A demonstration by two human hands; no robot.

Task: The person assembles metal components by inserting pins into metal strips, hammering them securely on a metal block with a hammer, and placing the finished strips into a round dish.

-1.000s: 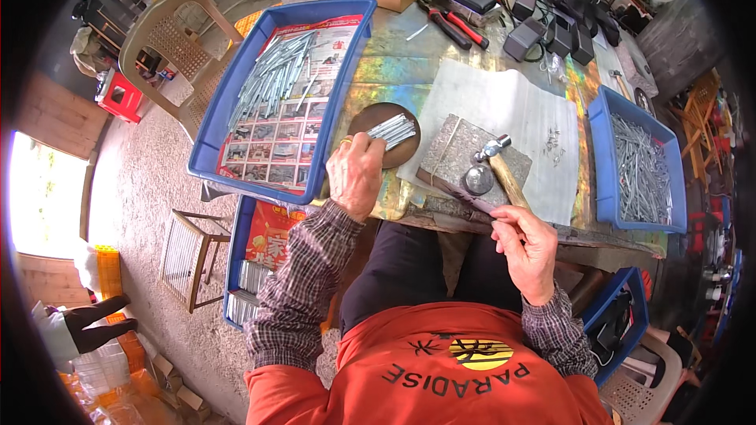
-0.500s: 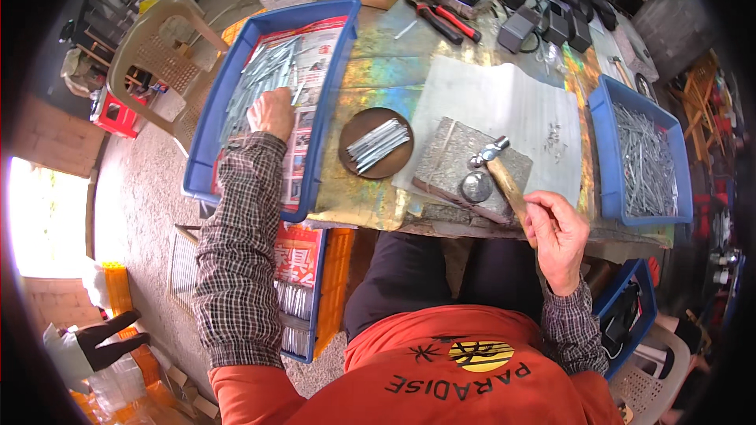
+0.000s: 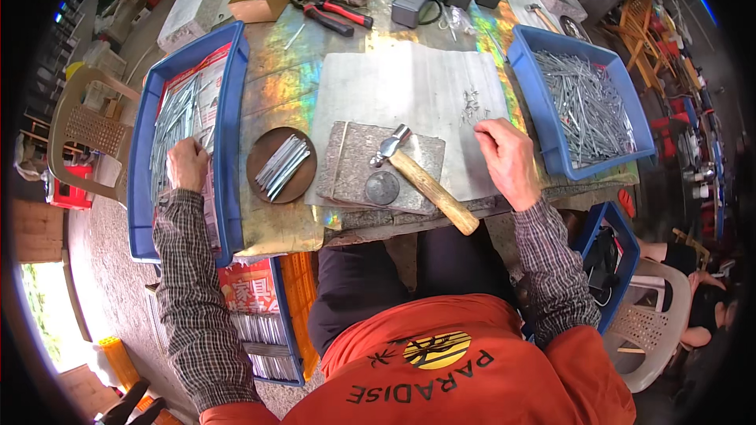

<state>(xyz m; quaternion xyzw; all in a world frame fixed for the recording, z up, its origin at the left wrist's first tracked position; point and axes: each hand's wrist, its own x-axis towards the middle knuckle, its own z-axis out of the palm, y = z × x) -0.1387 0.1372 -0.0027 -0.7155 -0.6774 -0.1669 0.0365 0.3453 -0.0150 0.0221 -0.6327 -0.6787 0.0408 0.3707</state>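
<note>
My left hand (image 3: 187, 164) is inside the long blue tray (image 3: 234, 102) on the left, fingers curled down beside a pile of thin metal strips (image 3: 179, 114); whatever its fingertips grip is hidden. Over the right part of a white sheet (image 3: 394, 71), my right hand (image 3: 508, 161) has thumb and fingertips together, just below some tiny dark pins (image 3: 471, 106). I cannot make out anything between them. A ball-peen hammer (image 3: 429, 181) lies across a grey stone block (image 3: 354, 157), its wooden handle sticking out past the near edge. A round metal piece (image 3: 382, 187) rests on the block.
A round brown dish (image 3: 258, 159) holds a bundle of metal strips. At the right stands a blue bin (image 3: 563, 164) full of thin metal pieces. Red-handled pliers (image 3: 335, 17), black boxes (image 3: 413, 1) and a cardboard box (image 3: 256, 8) occupy the far side.
My right hand has let go of the hammer handle and moved forward to the small pins. The hammer now lies on the block. My left hand stays in the tray, and the view has shifted.
</note>
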